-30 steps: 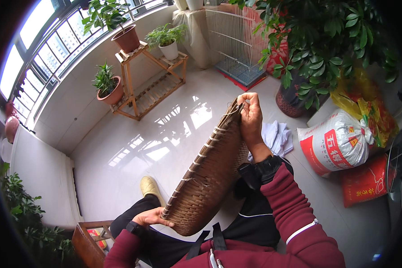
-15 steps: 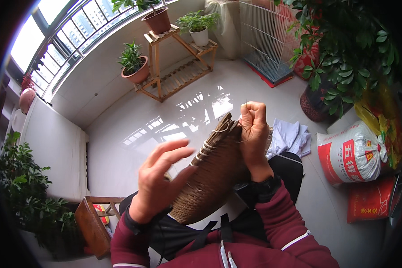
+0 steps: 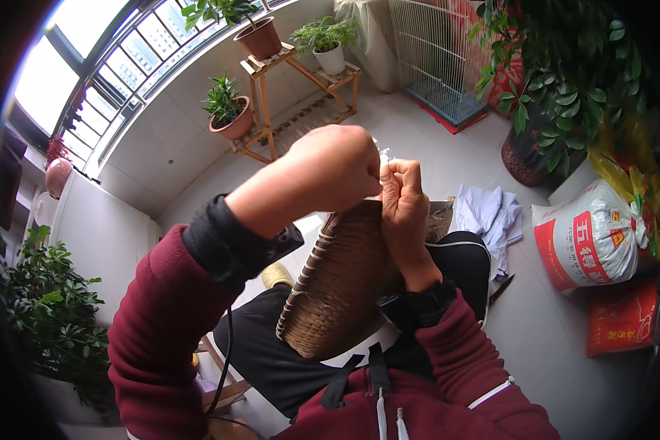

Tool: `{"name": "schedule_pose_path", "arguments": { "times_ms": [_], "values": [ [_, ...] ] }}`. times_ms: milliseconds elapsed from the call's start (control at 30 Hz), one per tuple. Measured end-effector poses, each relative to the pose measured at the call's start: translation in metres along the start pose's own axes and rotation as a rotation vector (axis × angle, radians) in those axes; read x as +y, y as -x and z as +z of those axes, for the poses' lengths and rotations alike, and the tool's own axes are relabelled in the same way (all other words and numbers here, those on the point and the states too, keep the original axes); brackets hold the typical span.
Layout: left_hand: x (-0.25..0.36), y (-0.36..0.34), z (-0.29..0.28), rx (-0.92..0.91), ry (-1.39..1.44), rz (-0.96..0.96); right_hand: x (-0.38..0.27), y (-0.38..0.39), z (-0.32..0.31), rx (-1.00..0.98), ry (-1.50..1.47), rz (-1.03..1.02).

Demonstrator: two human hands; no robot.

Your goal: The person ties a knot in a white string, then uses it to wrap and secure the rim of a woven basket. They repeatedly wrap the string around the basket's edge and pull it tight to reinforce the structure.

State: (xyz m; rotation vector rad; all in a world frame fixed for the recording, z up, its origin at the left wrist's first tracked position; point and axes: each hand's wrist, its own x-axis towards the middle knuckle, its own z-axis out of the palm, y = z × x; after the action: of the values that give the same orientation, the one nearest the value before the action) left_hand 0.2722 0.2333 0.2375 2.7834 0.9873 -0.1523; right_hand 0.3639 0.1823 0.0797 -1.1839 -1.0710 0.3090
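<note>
A brown woven basket (image 3: 337, 286) rests tilted between my thighs. Pale cord (image 3: 306, 277) is wound around the rim on its left side. My left hand (image 3: 334, 169) reaches over the basket's far end, its fingers closed and mostly hidden behind the back of the hand. Right beside it, my right hand (image 3: 403, 209) is curled with the thumb pressed to the index finger, its wrist alongside the basket. The two hands meet at the fingertips. Whatever they pinch is too small or hidden to name.
White cloth (image 3: 484, 213) lies on the floor at the right, a dark pointed object (image 3: 501, 288) below it. Farther right stand a white-and-red sack (image 3: 587, 242) and a red bag (image 3: 623, 319). A wooden plant stand (image 3: 308, 121) and wire cage (image 3: 440, 66) are beyond.
My left hand has swung from beside the basket's left rim up and right to meet my right hand; its spread fingers have closed. The basket has turned slightly.
</note>
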Motion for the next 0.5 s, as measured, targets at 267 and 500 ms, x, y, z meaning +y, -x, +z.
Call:
{"name": "schedule_pose_path", "arguments": {
  "times_ms": [267,500],
  "values": [
    [-0.015,0.0,0.009,0.193,0.313,0.022,0.006,0.0,0.004,0.011,-0.016,-0.022],
    [-0.019,-0.009,0.009,0.225,0.451,-0.064,0.008,-0.002,0.003,0.022,-0.006,-0.043]
  ]
}}
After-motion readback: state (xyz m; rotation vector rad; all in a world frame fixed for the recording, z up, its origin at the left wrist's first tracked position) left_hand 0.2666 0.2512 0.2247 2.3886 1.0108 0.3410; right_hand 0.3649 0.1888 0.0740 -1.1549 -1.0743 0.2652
